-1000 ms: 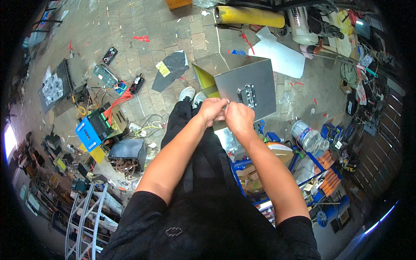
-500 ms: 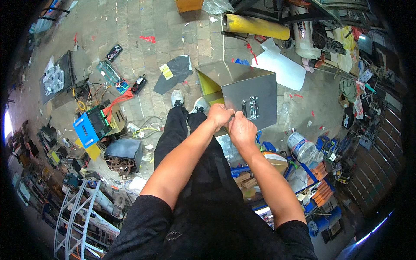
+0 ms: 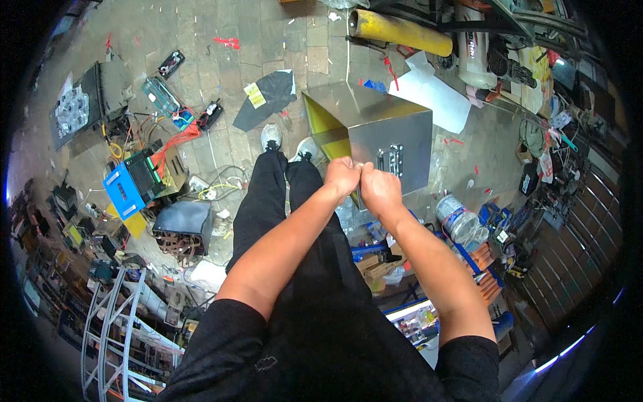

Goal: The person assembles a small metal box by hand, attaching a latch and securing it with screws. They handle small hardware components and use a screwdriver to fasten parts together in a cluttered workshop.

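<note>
A grey sheet-metal box [image 3: 412, 144] sits just ahead and to the right, its open side facing left and showing a yellow-green inner face [image 3: 335, 146]. A shiny metal handle [image 3: 395, 161] is mounted on its near side. My left hand [image 3: 341, 178] is closed at the near edge of the box opening, fingers pinched together. Against it, my right hand [image 3: 380, 190] is closed too, its knuckles up, just left of the handle. The fingertips of both hands meet at the edge; what they pinch is hidden.
A yellow cylinder [image 3: 402, 33] and a white sheet [image 3: 435, 94] lie beyond the box. Left on the floor are a dark sheet [image 3: 268, 100], a blue-and-black device [image 3: 130, 184] with wires, and a dark machine part [image 3: 182, 224]. Clear buckets [image 3: 459, 221] stand at right.
Both hands stay together at the box edge and have shifted slightly, with the right elbow swung outward. The whole view has moved a little; the box looks otherwise the same.
</note>
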### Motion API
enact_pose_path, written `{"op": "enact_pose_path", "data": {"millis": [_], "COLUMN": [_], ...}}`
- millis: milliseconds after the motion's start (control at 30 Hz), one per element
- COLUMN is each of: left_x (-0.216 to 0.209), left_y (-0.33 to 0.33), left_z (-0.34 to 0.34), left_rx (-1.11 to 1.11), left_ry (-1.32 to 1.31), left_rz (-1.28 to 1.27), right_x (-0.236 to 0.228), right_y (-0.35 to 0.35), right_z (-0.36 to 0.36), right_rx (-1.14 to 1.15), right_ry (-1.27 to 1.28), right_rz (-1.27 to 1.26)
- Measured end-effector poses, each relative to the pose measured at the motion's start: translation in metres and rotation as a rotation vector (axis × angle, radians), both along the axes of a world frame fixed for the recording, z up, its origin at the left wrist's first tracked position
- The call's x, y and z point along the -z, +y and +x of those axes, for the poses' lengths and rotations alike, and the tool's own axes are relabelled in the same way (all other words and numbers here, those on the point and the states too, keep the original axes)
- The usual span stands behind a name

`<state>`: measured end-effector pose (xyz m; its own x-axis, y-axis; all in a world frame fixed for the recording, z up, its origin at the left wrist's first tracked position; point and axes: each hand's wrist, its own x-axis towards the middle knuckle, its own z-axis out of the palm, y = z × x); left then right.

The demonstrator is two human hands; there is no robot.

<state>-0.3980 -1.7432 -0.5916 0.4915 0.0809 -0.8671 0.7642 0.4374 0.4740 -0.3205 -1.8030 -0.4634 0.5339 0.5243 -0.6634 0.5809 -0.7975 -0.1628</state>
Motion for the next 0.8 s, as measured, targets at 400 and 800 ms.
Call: {"op": "enact_pose_path", "data": {"millis": [400,800], "left_x": [-0.036,-0.030], "left_y": [0.023,0.030], "left_z": [-0.007,-0.003], "left_rx": [-0.150,-0.040], "left_ry": [-0.033,-0.085], "left_rz": [-0.421,-0.381], "right_x": [0.002,0.006], "right_y": [-0.002,-0.003], "right_z": [0.010,-0.002], "right_rx": [0.132,0.195], "right_ry": [0.067,0.005], "right_rz": [-0.089,-0.119]}}
